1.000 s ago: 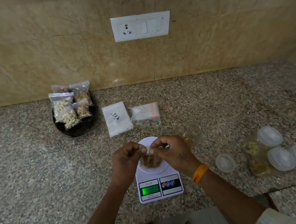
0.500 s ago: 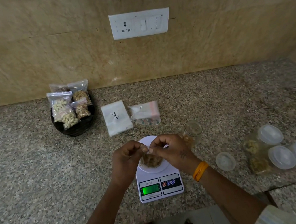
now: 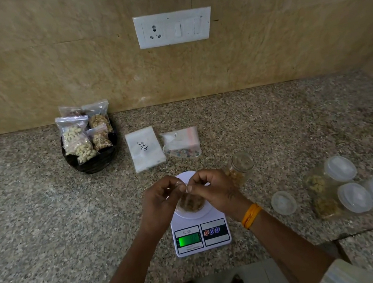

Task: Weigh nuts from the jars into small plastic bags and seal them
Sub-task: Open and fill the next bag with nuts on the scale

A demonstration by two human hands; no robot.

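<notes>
— While the small bag (image 3: 191, 204) of brown nuts sits on the scale (image 3: 199, 226), which step is this?

— Sealing, I judge. The left hand (image 3: 160, 204) and the right hand (image 3: 214, 191) each pinch the bag's top edge, thumbs almost meeting above the white pan.

— And the weighing?

— Likely done; the green display is lit, though I cannot read it.

— What does the next move call for?

— Pressing along the whole strip so no gap stays, then carrying the bag to the black basket (image 3: 91, 161) with the other filled bags. The open jar (image 3: 241, 168) stands just beside the scale on the worktop (image 3: 47, 222).
</notes>
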